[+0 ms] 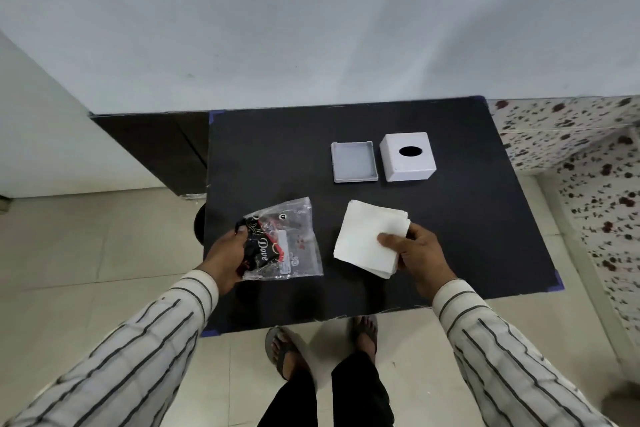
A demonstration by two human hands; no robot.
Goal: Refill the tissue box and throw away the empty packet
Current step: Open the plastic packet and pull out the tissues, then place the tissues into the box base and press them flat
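Black table (pixel 467 218): left hand (pixel 225 253) grips seemingly empty packet (pixel 284 239); right hand (pixel 420 253) holds tissues (pixel 367 239).

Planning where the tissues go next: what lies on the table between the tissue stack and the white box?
Nothing: in the head view, only bare black table separates the tissue stack from the box.

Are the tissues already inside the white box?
No, the stack of tissues is held in the right hand above the table, well in front of the white box.
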